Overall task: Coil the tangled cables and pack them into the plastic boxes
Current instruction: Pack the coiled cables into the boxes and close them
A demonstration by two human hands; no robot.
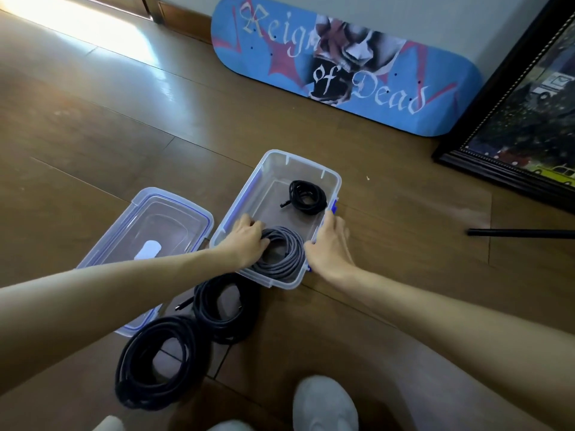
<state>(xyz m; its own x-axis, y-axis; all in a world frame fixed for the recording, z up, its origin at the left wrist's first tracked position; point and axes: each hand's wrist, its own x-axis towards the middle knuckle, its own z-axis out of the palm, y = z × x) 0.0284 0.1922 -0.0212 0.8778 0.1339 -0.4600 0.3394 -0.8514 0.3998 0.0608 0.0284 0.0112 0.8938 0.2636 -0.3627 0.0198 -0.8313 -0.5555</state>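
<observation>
A clear plastic box with blue latches stands on the wooden floor. A small black coiled cable lies at its far end. A grey coiled cable lies at its near end. My left hand grips the left side of the grey coil inside the box. My right hand holds the box's right rim beside a blue latch. Two larger black coils lie on the floor in front of the box, one close to it and one nearer to me.
The box's clear lid lies on the floor to the left. A blue skateboard deck and a framed picture lean against the far wall. A black rod lies at the right. My white shoe is at the bottom.
</observation>
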